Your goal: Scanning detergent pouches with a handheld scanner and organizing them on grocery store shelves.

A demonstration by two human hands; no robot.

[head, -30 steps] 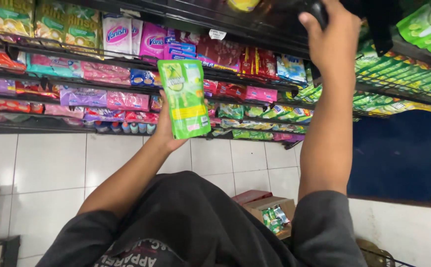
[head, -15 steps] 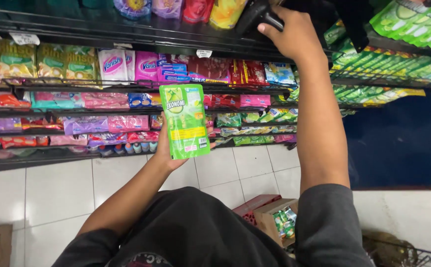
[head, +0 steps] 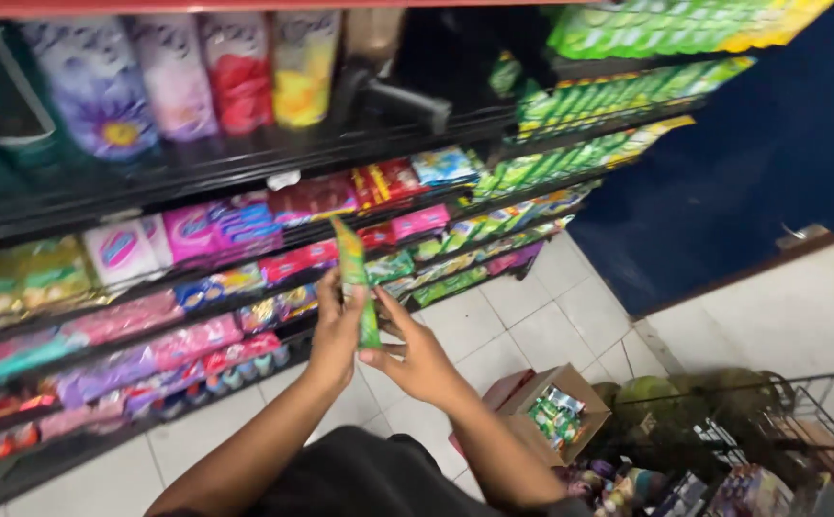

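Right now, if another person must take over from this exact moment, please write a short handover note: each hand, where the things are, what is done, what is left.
Left hand: grip closed on the green pouch, held edge-on in front of the shelves.
Right hand: fingers spread, touching the lower part of the pouch.
Things: open cardboard box on the tiled floor holds more green packs; wire basket stands at the right.
Done: one pouch is out and in hand.
Left: the pouch is not yet on any shelf; packs remain in the box.
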